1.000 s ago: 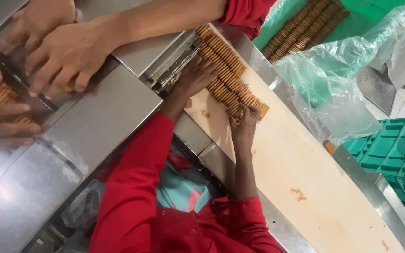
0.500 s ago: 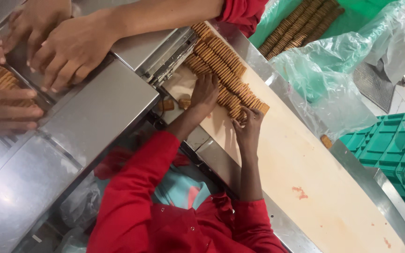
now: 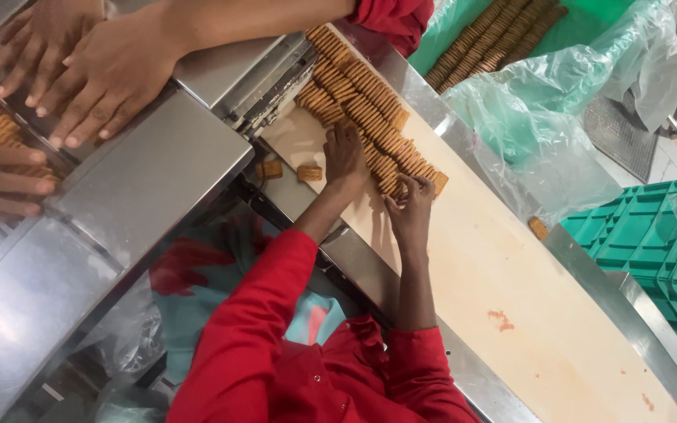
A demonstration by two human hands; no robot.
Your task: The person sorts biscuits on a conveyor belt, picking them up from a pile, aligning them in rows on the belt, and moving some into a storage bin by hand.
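Note:
Rows of brown biscuits [image 3: 358, 94] stand on edge on a cream conveyor belt [image 3: 511, 290]. My left hand [image 3: 345, 154] lies flat and open on the belt, its fingertips against the near row. My right hand [image 3: 410, 211] is curled around the biscuits at the rows' near end [image 3: 425, 168]. Both my arms are in red sleeves. Two loose biscuits [image 3: 309, 172] lie flat by the belt's left edge, just left of my left hand.
A co-worker's two hands [image 3: 92, 74] press on a steel machine cover [image 3: 143, 188] at upper left. Other fingers [image 3: 1, 184] rest on biscuits at the far left. Green crates [image 3: 652, 235] stand at right. A plastic-lined green bin [image 3: 503, 39] holds stacked biscuits.
My left hand has slid down along the rows toward me. My right hand has closed on the end biscuits. The two loose biscuits by the belt's edge have come into view.

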